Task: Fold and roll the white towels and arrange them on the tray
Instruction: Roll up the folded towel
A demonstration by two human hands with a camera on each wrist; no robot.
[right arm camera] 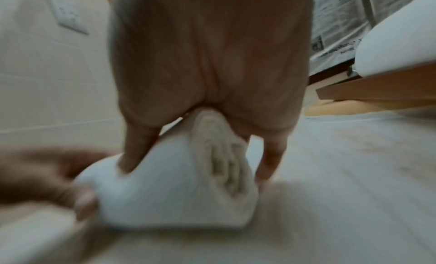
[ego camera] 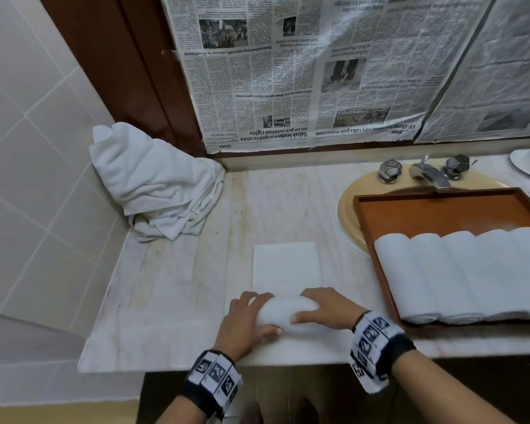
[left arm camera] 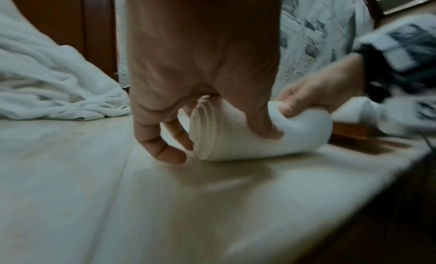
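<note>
My left hand [ego camera: 248,320] and my right hand [ego camera: 325,310] both curl around the towel [ego camera: 283,313] that I am rolling at the front edge of the worktop [ego camera: 178,286]. The rolled part lies under my fingers, and the flat folded part stretches away from me on the worktop. In the left wrist view I see the spiral end of the roll beside my fingers [left arm camera: 165,150]. To my right a wooden tray [ego camera: 441,209] sits partly over the sink [ego camera: 349,206], and rolled towels [ego camera: 459,273] lie side by side in its near part, touching each other. A heap of loose towels [ego camera: 156,182] leans in the far left corner against the tiled wall. Newspaper [ego camera: 303,68] covers the wall behind the tap [ego camera: 427,174].
</note>
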